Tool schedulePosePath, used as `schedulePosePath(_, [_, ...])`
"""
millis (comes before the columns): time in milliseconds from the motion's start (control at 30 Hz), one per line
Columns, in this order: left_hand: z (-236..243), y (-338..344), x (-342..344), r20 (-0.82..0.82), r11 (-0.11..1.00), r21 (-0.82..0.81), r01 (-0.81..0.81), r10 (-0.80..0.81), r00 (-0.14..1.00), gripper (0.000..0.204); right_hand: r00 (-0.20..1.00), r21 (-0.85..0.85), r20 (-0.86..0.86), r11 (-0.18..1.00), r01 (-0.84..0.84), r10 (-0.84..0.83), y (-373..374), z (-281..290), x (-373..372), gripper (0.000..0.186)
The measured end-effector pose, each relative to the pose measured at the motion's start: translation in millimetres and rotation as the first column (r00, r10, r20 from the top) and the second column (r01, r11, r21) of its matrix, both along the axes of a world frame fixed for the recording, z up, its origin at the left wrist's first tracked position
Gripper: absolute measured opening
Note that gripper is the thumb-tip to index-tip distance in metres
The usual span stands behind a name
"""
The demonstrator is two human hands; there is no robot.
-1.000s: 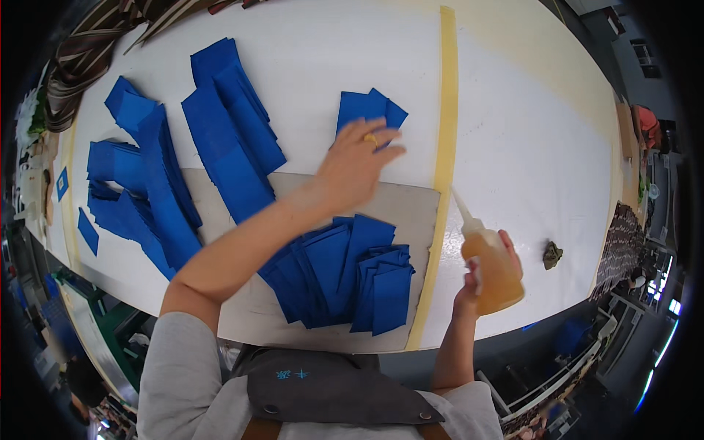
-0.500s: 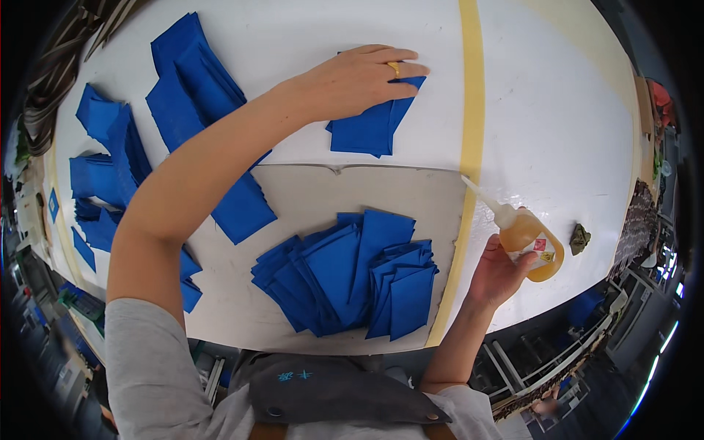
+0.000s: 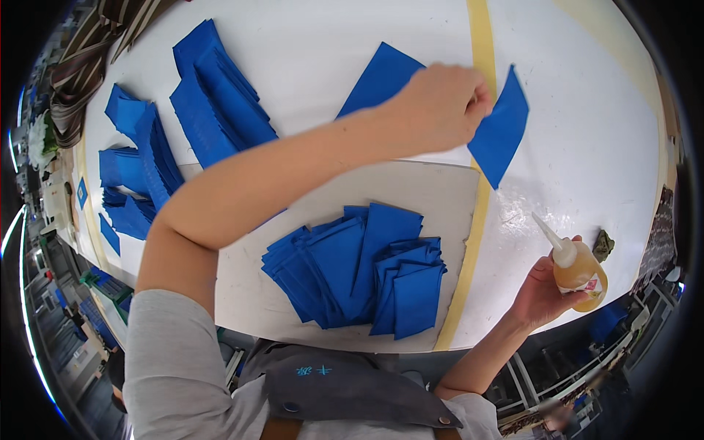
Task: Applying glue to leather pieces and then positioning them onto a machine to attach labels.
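Workshop — worktable, piled blue pieces

The bent left arm extends toward the yellow tape strip, the left hand closed in a pinch beside it. Right of the strip, the right hand curls in a grip.

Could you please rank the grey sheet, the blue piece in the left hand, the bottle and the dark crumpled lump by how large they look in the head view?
1. Grey sheet
2. Blue piece and bottle: too alike to rank
3. Dark crumpled lump
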State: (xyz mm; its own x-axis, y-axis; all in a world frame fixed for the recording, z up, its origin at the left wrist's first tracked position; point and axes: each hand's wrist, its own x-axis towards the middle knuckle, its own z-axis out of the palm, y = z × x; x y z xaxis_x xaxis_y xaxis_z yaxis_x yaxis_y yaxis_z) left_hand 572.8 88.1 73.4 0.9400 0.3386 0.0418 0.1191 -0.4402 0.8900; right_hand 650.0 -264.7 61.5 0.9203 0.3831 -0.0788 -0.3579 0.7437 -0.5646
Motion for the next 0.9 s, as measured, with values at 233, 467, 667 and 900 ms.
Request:
schedulePosePath(233, [-58, -55, -32, -0.252, 0.984, 0.163, -0.071, 0.111, 0.961, 0.019, 0.991, -0.366, 0.114, 0.925, 0.105, -0.067, 18, -11, 3, 0.078])
schedulePosePath(467, [-61, -38, -27, 0.127, 0.883, 0.465, -0.066, 0.007, 0.992, 0.040, 0.991, -0.635, 0.115, 0.772, 0.025, 0.062, 52, -28, 12, 0.068])
schedulePosePath(667, [-71, -25, -24, 0.058, 0.911, 0.402, 0.087, -0.120, 0.991, 0.036, 0.957, -0.705, 0.253, 0.704, 0.083, 0.141, 65, -41, 23, 0.063])
schedulePosePath(900, [-77, -23, -20, 0.159, 0.915, 0.403, 0.033, -0.106, 0.982, 0.030, 0.926, -0.678, 0.280, 0.735, 0.004, 0.253, 69, -32, 36, 0.072])
